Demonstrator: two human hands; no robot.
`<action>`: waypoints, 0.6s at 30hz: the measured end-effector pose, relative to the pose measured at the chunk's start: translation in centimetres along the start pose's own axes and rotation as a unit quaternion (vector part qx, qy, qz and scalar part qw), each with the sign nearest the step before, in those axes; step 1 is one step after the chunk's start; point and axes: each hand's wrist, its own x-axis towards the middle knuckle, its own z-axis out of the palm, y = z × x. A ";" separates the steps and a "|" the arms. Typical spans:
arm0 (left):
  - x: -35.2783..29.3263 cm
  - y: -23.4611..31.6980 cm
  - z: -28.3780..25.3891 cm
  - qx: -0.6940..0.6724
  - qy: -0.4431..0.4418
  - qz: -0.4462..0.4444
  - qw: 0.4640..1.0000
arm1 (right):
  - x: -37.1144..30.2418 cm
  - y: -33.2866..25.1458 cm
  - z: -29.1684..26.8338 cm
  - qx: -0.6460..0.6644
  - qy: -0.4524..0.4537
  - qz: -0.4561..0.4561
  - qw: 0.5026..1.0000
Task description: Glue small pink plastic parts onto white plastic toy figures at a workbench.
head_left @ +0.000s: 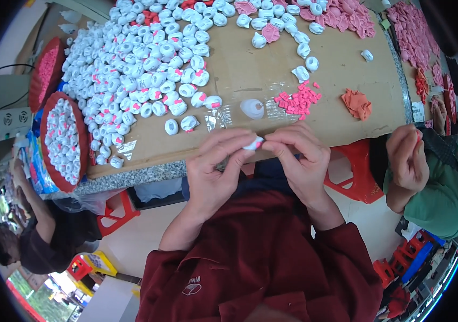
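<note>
My left hand (213, 166) grasps a small rounded white piece, apparently hard plastic (251, 144), pinched between thumb and forefinger. The piece is in front of my chest, just off the near edge of the brown cardboard work surface (234, 70). A small bright pink part (259, 143) shows at its right end. My right hand (301, 161) has thumb and forefinger drawn together close against that part; whether they grip it or merely touch it, I cannot tell.

Supply: a loose heap of small bright pink pieces (296, 101) lies ahead of my right hand, beside a translucent whitish rounded dish (252, 109). A large spread of white rounded pieces (143, 59) covers the left side, some bearing pink parts.

Assessment: I judge the step to be seating the pink part on the white piece. The next move calls for a steady left pinch and light, square pressure from the right fingertips, checking alignment before release.
</note>
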 end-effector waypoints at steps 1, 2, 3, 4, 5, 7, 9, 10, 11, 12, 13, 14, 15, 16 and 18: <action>0.6 -0.1 -0.6 0.106 0.027 0.071 0.991 | 0.1 0.1 0.1 -0.007 0.026 -0.015 1.000; 1.4 -0.1 -1.1 0.113 0.094 0.069 0.987 | 0.5 -0.1 0.5 -0.004 0.026 -0.017 1.000; 2.5 0.1 -1.7 0.157 0.136 0.068 0.976 | 1.2 -0.5 0.9 -0.043 0.060 -0.017 0.997; 3.7 0.1 -2.3 0.199 0.177 0.066 0.962 | 1.8 -0.6 1.2 -0.083 0.095 -0.017 0.992; 4.7 -0.1 -2.9 0.201 0.178 0.068 0.961 | 2.3 -0.3 1.5 -0.081 0.095 -0.019 0.992; 7.3 -0.6 -3.2 0.374 0.163 0.179 0.896 | 3.0 0.8 1.9 -0.161 0.038 -0.108 0.980; 9.6 -0.7 -2.5 0.366 0.134 0.192 0.901 | 3.3 0.4 2.0 -0.135 0.035 -0.108 0.984; 10.7 -0.8 -1.8 0.356 0.102 0.203 0.906 | 3.4 -0.1 1.7 -0.137 0.042 -0.103 0.984; 11.8 -0.8 -0.8 0.355 0.102 0.205 0.906 | 3.2 -0.5 1.3 -0.141 0.049 -0.096 0.984; 12.9 -0.6 0.6 0.347 0.060 0.204 0.913 | 3.1 -0.5 0.8 -0.141 0.050 -0.097 0.984; 13.7 -0.5 1.6 0.339 0.018 0.202 0.919 | 2.9 -0.4 0.3 -0.101 0.059 -0.080 0.990; 14.4 -0.9 2.2 0.338 0.017 0.204 0.919 | 2.9 -0.3 -0.2 -0.061 0.069 -0.061 0.994; 14.8 -1.6 2.7 0.375 0.005 0.226 0.899 | 2.7 -0.2 -0.6 -0.061 0.069 -0.062 0.994; 15.1 -2.0 3.0 0.411 -0.006 0.248 0.877 | 2.4 0.0 -1.0 -0.042 0.072 -0.036 0.996; 14.6 -1.4 2.5 0.431 0.002 0.243 0.869 | 1.6 1.1 -2.4 -0.039 0.086 -0.029 0.995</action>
